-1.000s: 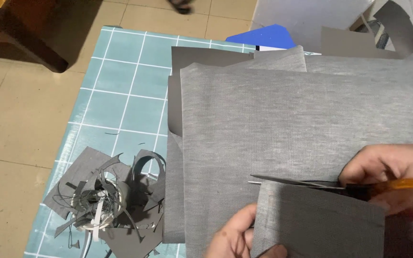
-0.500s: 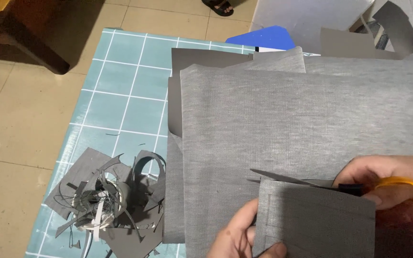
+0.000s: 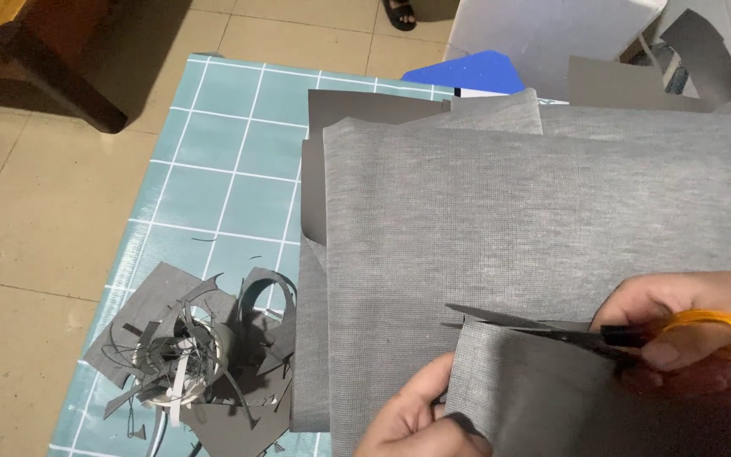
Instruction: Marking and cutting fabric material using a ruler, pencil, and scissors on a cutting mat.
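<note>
The right hand [image 3: 687, 330] grips orange-handled scissors [image 3: 602, 334], blades in the grey fabric sheet [image 3: 535, 220] spread between both hands. The left hand [image 3: 420, 415] pinches the cut flap. Grey scraps [image 3: 188, 355] lie left of it.

We see a large grey woven fabric sheet [image 3: 535, 220] lying flat on the right of the mat, its near flap lifted and partly cut. Orange-handled scissors [image 3: 602, 334] sit at the near right, dark blades pointing left, slightly parted, in the cut.
</note>
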